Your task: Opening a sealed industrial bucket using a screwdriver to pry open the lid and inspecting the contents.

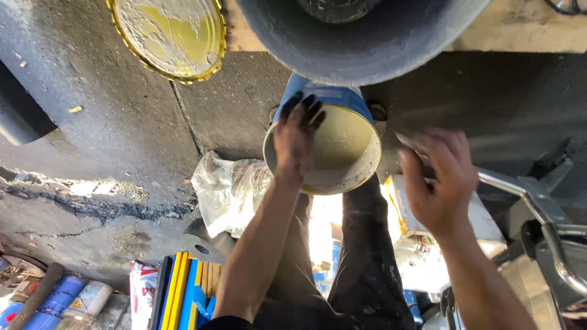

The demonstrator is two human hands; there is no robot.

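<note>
Left hand (298, 137) grasping rim of blue can (327, 137), tilted below grey drum (361, 40). Right hand (439, 177) released, fingers spread, blurred, just beside can. Yellow lid (168, 33) well apart.

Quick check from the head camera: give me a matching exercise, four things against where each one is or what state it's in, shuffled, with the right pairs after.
Things:
1. left hand
2. right hand
3. round yellow-rimmed lid
4. crumpled plastic bag

Places or states:
A. lying on the ground, top left
B. gripping the rim of the blue tin
C. open, blurred, right of the tin
D. on the ground beside the left forearm

Pairs: 1-B, 2-C, 3-A, 4-D
</note>
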